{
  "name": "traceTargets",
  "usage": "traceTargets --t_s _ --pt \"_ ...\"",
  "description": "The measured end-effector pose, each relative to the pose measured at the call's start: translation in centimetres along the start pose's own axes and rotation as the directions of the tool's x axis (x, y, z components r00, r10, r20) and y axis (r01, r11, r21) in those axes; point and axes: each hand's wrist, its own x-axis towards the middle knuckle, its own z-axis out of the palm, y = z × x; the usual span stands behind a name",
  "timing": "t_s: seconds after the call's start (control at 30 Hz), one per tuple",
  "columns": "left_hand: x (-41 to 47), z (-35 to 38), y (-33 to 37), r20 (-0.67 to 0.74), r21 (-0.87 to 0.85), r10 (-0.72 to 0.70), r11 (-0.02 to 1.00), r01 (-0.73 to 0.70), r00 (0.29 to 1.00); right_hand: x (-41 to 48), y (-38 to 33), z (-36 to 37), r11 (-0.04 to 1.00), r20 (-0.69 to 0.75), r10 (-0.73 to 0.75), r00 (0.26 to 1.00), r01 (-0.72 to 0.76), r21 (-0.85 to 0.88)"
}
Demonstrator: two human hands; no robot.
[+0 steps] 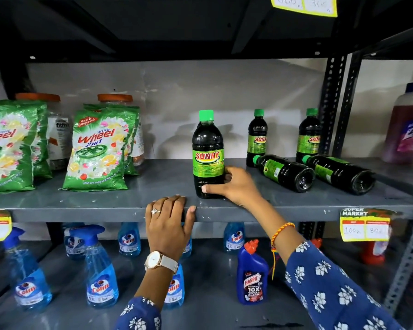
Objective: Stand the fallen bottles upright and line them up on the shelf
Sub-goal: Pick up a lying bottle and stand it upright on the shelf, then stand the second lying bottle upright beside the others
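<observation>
A dark Sunny bottle [208,148] with a green cap stands upright near the front of the grey shelf [105,210]. My right hand [234,186] grips its lower part from the right. My left hand [169,222] rests flat over the shelf's front edge, holding no bottle. Two more Sunny bottles stand upright at the back, one [256,136] in the middle and one [309,136] by the post. In front of them two bottles lie on their sides, the nearer-left one [284,172] and the right one [339,173], bases toward me.
Green Wheel detergent packs [98,148] and jars fill the shelf's left side. A black upright post [332,103] bounds the right end, with a purple bottle [408,125] beyond it. Below stand blue Colin sprays [100,270] and a Harpic bottle [252,275].
</observation>
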Motion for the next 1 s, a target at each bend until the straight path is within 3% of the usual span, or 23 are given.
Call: traceTargets --t_s 0.4,0.5,0.6,0.7,0.8,0.9,1.0 --pt "-0.2 0.0 0.1 -0.009 -0.032 -0.026 0.999 0.026 1.0 -2.6 -0.6 0.1 0.996 -0.039 -0.059 0.997 0.056 -0.071" --pt "-0.1 -0.6 0.6 -0.043 -0.138 -0.081 0.988 0.075 0.996 -3.1 -0.9 -1.2 0.998 -0.039 0.0 0.999 -0.002 -0.07" --pt "0.1 -1.5 2.1 -0.138 -0.304 -0.151 0.947 0.103 0.979 -3.1 -1.3 -5.5 0.996 -0.226 -0.033 0.973 0.015 -0.082" --pt "0.8 -2.1 6.8 -0.071 -0.375 0.056 0.924 -0.079 0.996 -1.9 -1.3 -11.0 0.968 -0.408 -0.109 0.906 0.005 -0.249" --pt "2.3 -1.4 12.1 0.098 -0.367 0.214 0.915 -0.165 0.972 0.3 -0.6 -14.2 0.845 -0.343 -0.017 0.939 -0.17 -0.507" --pt "3.3 0.0 14.8 0.253 -0.234 0.161 0.967 -0.101 0.954 1.4 -0.2 -14.6 0.581 -0.253 0.027 0.967 -0.221 -0.783" --pt "3.1 1.1 15.2 0.362 -0.04 0.114 0.994 -0.106 0.925 2.1 0.3 -14.3 0.408 -0.19 0.11 0.976 -0.219 -0.886"
